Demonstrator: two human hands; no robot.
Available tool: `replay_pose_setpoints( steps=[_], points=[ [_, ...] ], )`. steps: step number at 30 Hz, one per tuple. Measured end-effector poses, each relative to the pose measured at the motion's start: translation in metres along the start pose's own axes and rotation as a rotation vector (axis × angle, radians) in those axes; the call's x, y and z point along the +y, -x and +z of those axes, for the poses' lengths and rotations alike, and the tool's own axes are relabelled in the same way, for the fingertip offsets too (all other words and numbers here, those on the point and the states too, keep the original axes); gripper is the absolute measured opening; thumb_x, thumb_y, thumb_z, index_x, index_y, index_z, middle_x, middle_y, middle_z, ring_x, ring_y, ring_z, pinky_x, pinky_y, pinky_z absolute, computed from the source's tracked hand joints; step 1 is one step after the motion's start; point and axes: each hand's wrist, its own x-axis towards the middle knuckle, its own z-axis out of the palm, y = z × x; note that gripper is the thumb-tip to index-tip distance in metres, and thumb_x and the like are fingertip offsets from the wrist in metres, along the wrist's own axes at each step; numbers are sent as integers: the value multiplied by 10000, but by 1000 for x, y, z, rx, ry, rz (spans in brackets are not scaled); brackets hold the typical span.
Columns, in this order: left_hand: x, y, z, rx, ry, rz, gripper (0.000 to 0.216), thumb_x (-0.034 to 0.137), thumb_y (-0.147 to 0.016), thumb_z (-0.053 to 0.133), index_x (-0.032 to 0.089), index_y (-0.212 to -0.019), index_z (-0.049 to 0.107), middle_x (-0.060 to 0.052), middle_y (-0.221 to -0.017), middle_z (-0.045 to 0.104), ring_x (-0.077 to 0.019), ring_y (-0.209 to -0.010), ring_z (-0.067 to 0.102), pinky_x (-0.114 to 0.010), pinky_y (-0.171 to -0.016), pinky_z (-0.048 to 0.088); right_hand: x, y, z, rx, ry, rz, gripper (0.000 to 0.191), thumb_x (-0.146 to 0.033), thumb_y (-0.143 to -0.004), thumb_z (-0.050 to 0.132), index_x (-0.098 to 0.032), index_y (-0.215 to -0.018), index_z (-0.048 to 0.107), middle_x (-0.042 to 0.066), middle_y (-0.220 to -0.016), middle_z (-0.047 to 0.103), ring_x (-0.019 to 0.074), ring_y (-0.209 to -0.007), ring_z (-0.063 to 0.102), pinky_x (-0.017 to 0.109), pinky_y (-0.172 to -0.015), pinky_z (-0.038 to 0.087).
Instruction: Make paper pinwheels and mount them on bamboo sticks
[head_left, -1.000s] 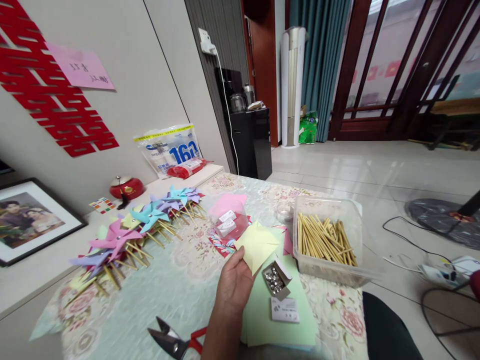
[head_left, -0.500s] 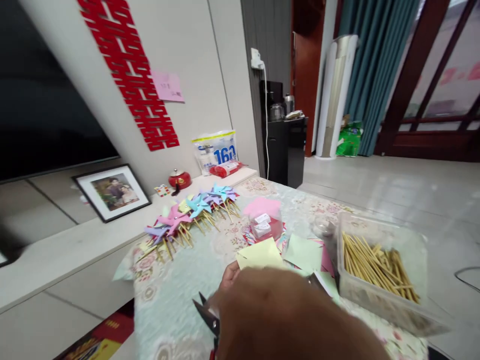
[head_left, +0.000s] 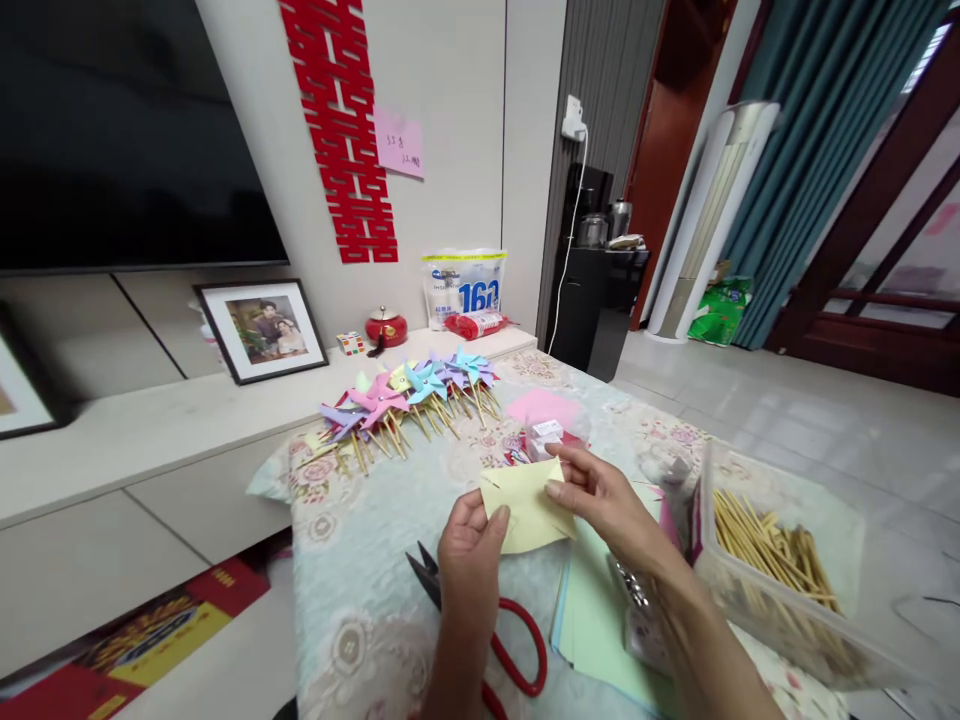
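A small square of yellow paper (head_left: 527, 510) with short slits near its corners is held up above the table between my two hands. My left hand (head_left: 471, 545) grips its left edge, thumb in front. At the upper right corner, my right hand (head_left: 596, 492) pinches the sheet between thumb and fingers. Red-handled scissors (head_left: 539, 642) lie on the tablecloth, partly covered by my left forearm, their dark blades apart. Under my right forearm is a stack of light green paper (head_left: 596, 625). A shiny metallic item (head_left: 634, 585) beside my right wrist is too hidden to name.
Colourful paper pinwheels on sticks (head_left: 426, 385) lie in a row at the table's back left. A clear plastic box (head_left: 780, 600) of wooden sticks stands at the right. Behind the yellow sheet is a small clear tub (head_left: 546, 435) beneath pink paper (head_left: 544, 405).
The scissors, at my right hand before, now lie on the table. My right hand has moved back from the foreground and taken the yellow paper's right corner. The camera view has shifted left.
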Motion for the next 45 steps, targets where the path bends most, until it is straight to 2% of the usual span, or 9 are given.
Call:
replay_pose_setpoints(
  steps=[4,12,17,19,24,29,36,41,45],
  points=[
    [2,2,2,-24,-53,-7,389,327,-695,800,160,-996,619,-94,-910,789,-259,-862,742,-361,-763,574,13,8,6,8,-168,44,455,-367,-675,863,-190,-1064,706,64,-944,776,235,-809,727,360,-772,557],
    [3,8,11,-1,-158,-84,502,415,-639,828,121,-1009,661,-126,-932,775,-218,-771,718,-261,-606,523,22,10,9,306,-373,5,348,-328,-563,923,-182,-812,729,18,-740,750,161,-639,662,263,-638,529],
    [-4,15,20,52,-208,-29,314,329,-655,808,140,-880,697,-46,-758,761,-156,-630,664,-254,-628,525,24,12,11,296,-391,-25,279,-305,-563,929,-188,-663,697,-54,-554,617,92,-526,556,194,-544,470],
    [-4,15,21,72,-230,-12,273,326,-669,795,144,-849,699,-32,-707,746,-151,-602,648,-253,-616,524,24,13,10,257,-379,-18,264,-305,-586,920,-193,-722,723,-50,-571,627,99,-542,568,203,-563,481],
    [0,15,16,68,-294,2,235,317,-674,790,151,-808,691,-6,-639,719,-128,-551,610,-227,-573,498,24,15,7,159,-367,-7,359,-316,-641,886,-190,-945,741,40,-832,765,167,-681,673,266,-646,527],
    [1,15,16,32,-298,-18,235,302,-673,787,141,-811,687,12,-579,682,-109,-524,578,-207,-544,470,23,14,5,169,-394,11,427,-277,-592,898,-176,-967,724,60,-858,783,197,-709,702,284,-647,543],
    [-3,12,16,101,-62,-56,575,268,-630,849,122,-1131,609,-39,-825,749,-111,-591,614,-209,-527,465,26,13,7,261,-495,56,647,-174,-502,910,-187,-1107,680,52,-922,794,204,-782,719,290,-707,553],
    [-6,18,24,12,44,-145,534,270,-667,832,124,-1150,659,-106,-1031,762,-201,-847,707,-285,-716,537,28,12,15,296,-500,18,617,-194,-509,906,-198,-1086,687,52,-949,795,215,-838,726,300,-750,551],
    [-8,21,28,12,45,-103,485,248,-666,822,134,-1125,712,-101,-1035,777,-253,-995,708,-373,-935,514,32,12,16,278,-431,15,645,-221,-538,895,-209,-1143,671,59,-964,786,226,-873,720,334,-800,547]
  ],
)
